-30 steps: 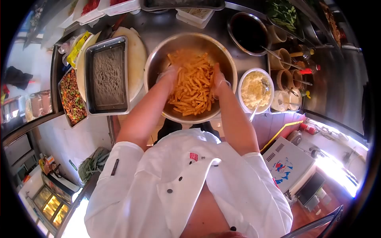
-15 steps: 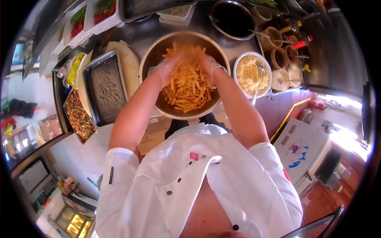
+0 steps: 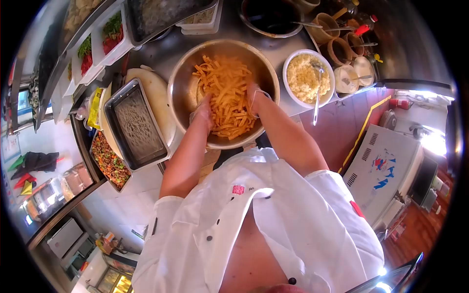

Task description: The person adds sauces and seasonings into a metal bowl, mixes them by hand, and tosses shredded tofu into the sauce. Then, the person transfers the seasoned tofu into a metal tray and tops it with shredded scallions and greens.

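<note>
A large steel mixing bowl (image 3: 178, 73) on the counter holds a heap of orange-yellow strips (image 3: 227, 93) that look like fries, dusted with reddish powder at the far side. My left hand (image 3: 203, 111), in a clear plastic glove, is inside the bowl against the left side of the heap. On the heap's right side is my right hand (image 3: 255, 97), gloved the same way. The fingers of both hands are largely hidden among the strips, so their closure does not show.
Right of the bowl stands a white bowl of pale chopped food (image 3: 305, 78) with a spoon; behind are a pan of dark liquid (image 3: 271, 17) and several seasoning pots (image 3: 339, 51). To the left lie a metal tray (image 3: 141, 122), a round board (image 3: 161, 97) and a tray of diced vegetables (image 3: 110, 158).
Both hands have moved nearer my body, the left lower along the heap's side. The strips have shifted and the right hand sits slightly lower. The whole view has turned a little.
</note>
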The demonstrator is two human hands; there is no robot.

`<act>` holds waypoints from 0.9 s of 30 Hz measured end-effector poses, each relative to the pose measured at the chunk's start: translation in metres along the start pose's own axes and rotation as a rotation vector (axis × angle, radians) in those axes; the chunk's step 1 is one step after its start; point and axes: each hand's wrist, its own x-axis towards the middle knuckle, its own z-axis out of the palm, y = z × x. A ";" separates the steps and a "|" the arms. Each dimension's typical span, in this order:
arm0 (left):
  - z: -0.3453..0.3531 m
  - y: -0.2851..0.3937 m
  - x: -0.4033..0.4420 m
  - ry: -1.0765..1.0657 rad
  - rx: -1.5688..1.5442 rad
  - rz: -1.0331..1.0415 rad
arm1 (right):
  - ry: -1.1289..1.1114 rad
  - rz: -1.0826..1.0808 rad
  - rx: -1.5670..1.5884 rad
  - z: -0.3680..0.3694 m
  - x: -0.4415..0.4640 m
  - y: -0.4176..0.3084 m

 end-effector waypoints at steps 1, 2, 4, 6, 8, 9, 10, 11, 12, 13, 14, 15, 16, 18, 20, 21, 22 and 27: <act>0.007 0.001 -0.002 -0.044 0.015 -0.041 | -0.038 0.020 0.039 0.010 -0.005 0.003; 0.003 0.004 0.003 -0.166 0.000 -0.071 | -0.075 0.038 0.076 0.019 -0.011 0.005; -0.002 0.008 0.006 -0.253 -0.029 -0.061 | -0.175 0.070 0.118 0.026 -0.030 0.000; -0.004 0.018 -0.008 -0.321 -0.066 -0.098 | -0.306 0.104 0.136 0.032 -0.056 -0.008; -0.013 0.027 -0.007 -0.340 -0.065 -0.051 | -0.334 0.075 0.097 0.033 -0.076 -0.013; -0.016 0.030 -0.007 -0.351 -0.065 -0.027 | -0.347 0.059 0.076 0.032 -0.085 -0.016; -0.017 0.032 -0.014 -0.393 -0.078 0.053 | -0.350 0.047 0.056 0.032 -0.088 -0.018; -0.014 0.036 -0.023 -0.371 -0.064 0.065 | -0.346 0.027 0.017 0.030 -0.086 -0.018; -0.009 0.040 -0.034 -0.347 -0.050 0.075 | -0.330 0.001 -0.036 0.028 -0.082 -0.019; -0.006 0.044 -0.039 -0.326 -0.036 0.087 | -0.309 -0.036 -0.102 0.026 -0.078 -0.020; -0.013 0.045 -0.021 -0.369 0.110 0.249 | -0.289 -0.075 -0.176 0.024 -0.075 -0.021; -0.029 0.040 0.011 -0.403 0.254 0.403 | -0.267 -0.120 -0.262 0.021 -0.071 -0.021; -0.029 0.040 0.011 -0.427 0.248 0.413 | -0.241 -0.181 -0.364 0.016 -0.062 -0.022; -0.004 0.052 -0.027 -0.468 0.087 0.292 | -0.208 -0.337 -0.581 0.002 -0.042 -0.023; 0.000 0.059 -0.038 -0.525 0.125 0.335 | -0.184 -0.506 -0.725 -0.002 -0.047 -0.023; -0.017 0.057 -0.022 -0.562 0.318 0.508 | -0.159 -0.429 -0.571 -0.006 -0.051 -0.022; -0.022 0.057 -0.023 -0.524 0.353 0.519 | -0.133 -0.353 -0.414 0.004 -0.079 -0.027; -0.023 0.046 -0.047 0.061 0.274 0.118 | 0.238 -0.006 -0.039 -0.030 -0.022 -0.007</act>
